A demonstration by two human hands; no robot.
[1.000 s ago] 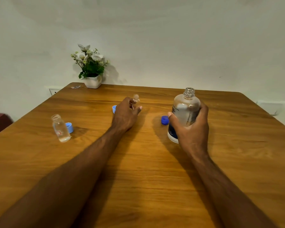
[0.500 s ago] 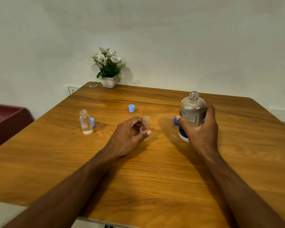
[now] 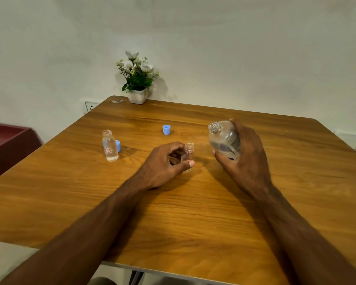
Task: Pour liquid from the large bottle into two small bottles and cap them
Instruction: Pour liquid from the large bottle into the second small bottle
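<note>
My right hand (image 3: 248, 159) grips the large clear bottle (image 3: 223, 138), uncapped, lifted off the table and tilted with its mouth to the left. My left hand (image 3: 165, 164) holds a small open bottle (image 3: 188, 155) upright on the wooden table (image 3: 193, 212), just left of the large bottle's mouth. A second small bottle (image 3: 109, 146) with clear liquid in it stands open at the left, a light blue cap (image 3: 118, 146) lying beside it. Another light blue cap (image 3: 166, 129) stands farther back in the middle. The dark blue cap is hidden.
A white pot with white flowers (image 3: 137, 79) stands at the table's far left corner, with a small wrapper (image 3: 117, 101) near it. A dark red piece of furniture (image 3: 6, 140) stands left of the table. A wall socket (image 3: 89, 105) is behind the corner.
My right hand has lifted the large bottle and tilted it left toward the small bottle. My left hand has pulled the small bottle nearer and keeps its hold. The camera view shifted.
</note>
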